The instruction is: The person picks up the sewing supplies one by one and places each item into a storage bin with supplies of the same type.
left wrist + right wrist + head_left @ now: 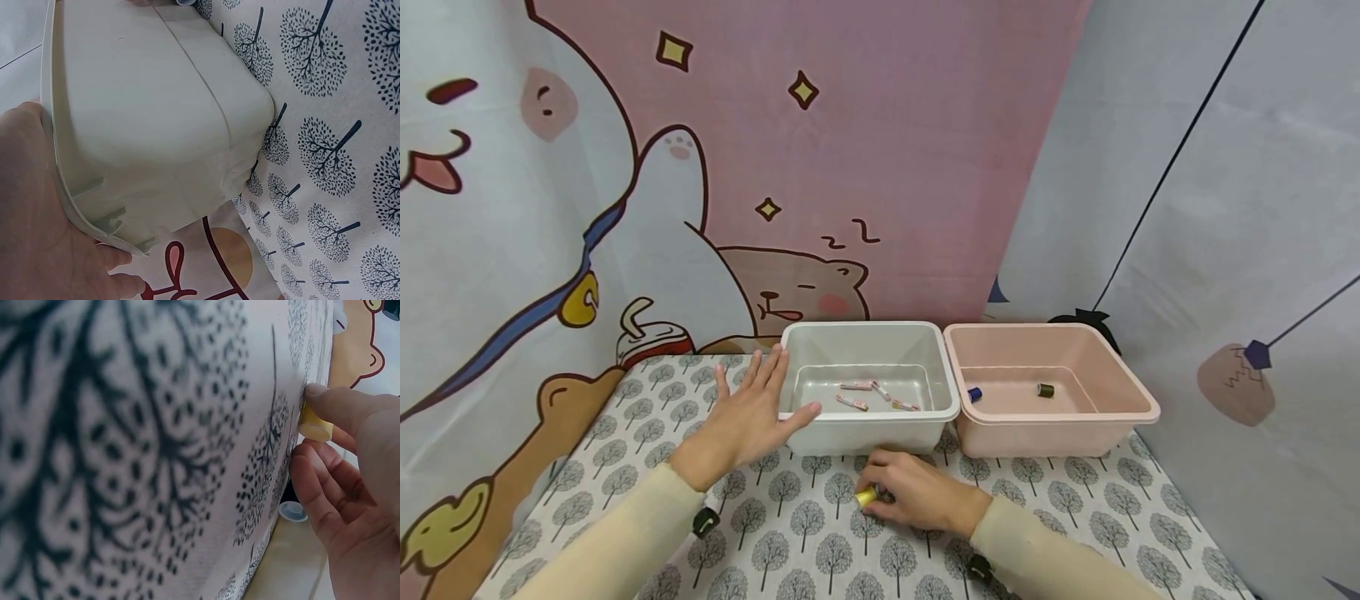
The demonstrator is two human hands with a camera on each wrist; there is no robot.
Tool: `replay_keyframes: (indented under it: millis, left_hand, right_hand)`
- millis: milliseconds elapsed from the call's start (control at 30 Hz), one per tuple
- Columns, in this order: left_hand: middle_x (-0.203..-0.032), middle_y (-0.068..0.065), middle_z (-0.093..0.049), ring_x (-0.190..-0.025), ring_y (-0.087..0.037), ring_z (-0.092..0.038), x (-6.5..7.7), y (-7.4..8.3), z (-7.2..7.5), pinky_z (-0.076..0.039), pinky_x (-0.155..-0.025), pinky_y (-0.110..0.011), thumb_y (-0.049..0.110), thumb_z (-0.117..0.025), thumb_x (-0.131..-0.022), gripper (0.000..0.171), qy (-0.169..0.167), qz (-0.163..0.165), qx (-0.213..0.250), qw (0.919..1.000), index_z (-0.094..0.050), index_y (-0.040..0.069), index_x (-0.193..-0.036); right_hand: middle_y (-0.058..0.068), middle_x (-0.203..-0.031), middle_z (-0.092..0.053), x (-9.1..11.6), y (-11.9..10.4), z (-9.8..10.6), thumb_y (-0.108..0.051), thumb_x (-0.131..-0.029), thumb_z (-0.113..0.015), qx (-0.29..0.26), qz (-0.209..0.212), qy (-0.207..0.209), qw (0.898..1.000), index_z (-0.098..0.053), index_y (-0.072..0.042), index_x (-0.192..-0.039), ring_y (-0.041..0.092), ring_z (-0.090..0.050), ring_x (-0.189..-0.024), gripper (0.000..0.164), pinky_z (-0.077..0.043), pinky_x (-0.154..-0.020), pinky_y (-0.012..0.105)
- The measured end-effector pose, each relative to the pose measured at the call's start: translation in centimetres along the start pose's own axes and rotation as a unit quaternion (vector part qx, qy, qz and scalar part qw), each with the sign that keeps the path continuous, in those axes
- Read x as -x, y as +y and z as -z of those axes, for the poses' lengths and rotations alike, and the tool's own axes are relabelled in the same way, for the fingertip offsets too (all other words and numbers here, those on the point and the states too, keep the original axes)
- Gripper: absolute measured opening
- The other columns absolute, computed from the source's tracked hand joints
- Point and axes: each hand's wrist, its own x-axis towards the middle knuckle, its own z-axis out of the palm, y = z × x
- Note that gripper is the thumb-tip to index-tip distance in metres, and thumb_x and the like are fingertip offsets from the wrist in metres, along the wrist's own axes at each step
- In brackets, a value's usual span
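Note:
My right hand [921, 492] pinches a small yellow thread spool [866, 497] between thumb and fingers, low over the tree-print cloth in front of the bins. In the right wrist view the yellow spool's pale end faces the camera. Beyond the fingers in that view is a dark item with a clear, pale round end [293, 511], partly hidden. My left hand [741, 421] rests on the white bin [865, 432] at its front left corner, fingers spread and fairly straight. The left wrist view shows its palm against the bin's rim [55, 150].
Several small pink-and-white pieces [852, 403] lie inside the white bin. Right beside it stands a pink bin [1052, 437] holding a blue spool [974, 394] and a dark green spool [1045, 390]. A printed curtain [910, 167] hangs behind the table.

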Motion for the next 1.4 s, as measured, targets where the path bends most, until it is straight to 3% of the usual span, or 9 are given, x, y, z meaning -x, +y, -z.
replay_keyframes:
  millis: [267, 500, 867, 1067, 1400]
  left_hand:
    - [-0.197, -0.01, -0.003, -0.184, -0.046, -0.004, 0.0, 0.1, -0.1, 0.015, -0.133, -0.09, 0.092, -0.034, -0.11, 0.119, -0.001, 0.0, 0.0, 1.0, -0.011, 0.005, -0.187]
    - [-0.197, -0.01, -0.002, -0.184, -0.046, -0.003, 0.2, 0.1, -0.2, 0.016, -0.133, -0.09, 0.087, -0.04, -0.112, 0.115, -0.003, 0.0, 0.006, 1.0, -0.008, 0.006, -0.187]
    - [-0.197, -0.01, -0.002, -0.184, -0.045, -0.002, 0.1, 0.0, -0.2, 0.016, -0.133, -0.09, 0.089, -0.039, -0.111, 0.116, -0.004, 0.002, 0.007, 1.0, -0.007, 0.007, -0.187]
    - [-0.197, -0.009, 0.0, -0.184, -0.044, -0.002, 0.1, 0.0, -0.1, 0.017, -0.134, -0.088, 0.094, -0.032, -0.109, 0.119, -0.008, 0.006, 0.0, 1.0, -0.003, 0.009, -0.187]
    - [-0.197, -0.01, -0.001, -0.184, -0.045, -0.003, 0.1, 0.1, 0.1, 0.015, -0.134, -0.089, 0.093, -0.033, -0.11, 0.118, -0.004, 0.004, 0.0, 1.0, -0.005, 0.008, -0.187]
  right_hand:
    - [-0.009, -0.118, -0.075, 0.2, -0.2, 0.2, -0.026, -0.106, -0.089, -0.009, -0.003, 0.0, 1.0, -0.086, -0.019, -0.123, -0.007, -0.07, -0.102, 0.02, -0.058, -0.094, 0.006]
    - [-0.008, -0.118, -0.076, 0.5, -0.9, 1.1, -0.027, -0.106, -0.089, -0.008, -0.003, 0.011, 1.0, -0.086, -0.017, -0.124, -0.006, -0.069, -0.102, 0.02, -0.059, -0.094, 0.006]
    - [-0.005, -0.119, -0.077, 0.9, -1.8, 2.9, -0.022, -0.104, -0.09, -0.023, 0.017, 0.036, 0.999, -0.086, -0.012, -0.124, -0.003, -0.072, -0.103, 0.023, -0.063, -0.094, 0.01]
    - [-0.006, -0.115, -0.075, 1.0, -1.9, 3.3, -0.023, -0.102, -0.092, -0.002, 0.027, 0.052, 0.998, -0.087, -0.013, -0.122, 0.001, -0.074, -0.101, 0.023, -0.059, -0.093, 0.005]
    - [-0.005, -0.116, -0.075, 1.2, -2.3, 3.9, -0.021, -0.103, -0.092, -0.005, 0.04, 0.065, 0.997, -0.087, -0.011, -0.122, 0.003, -0.075, -0.1, 0.022, -0.058, -0.093, 0.004]
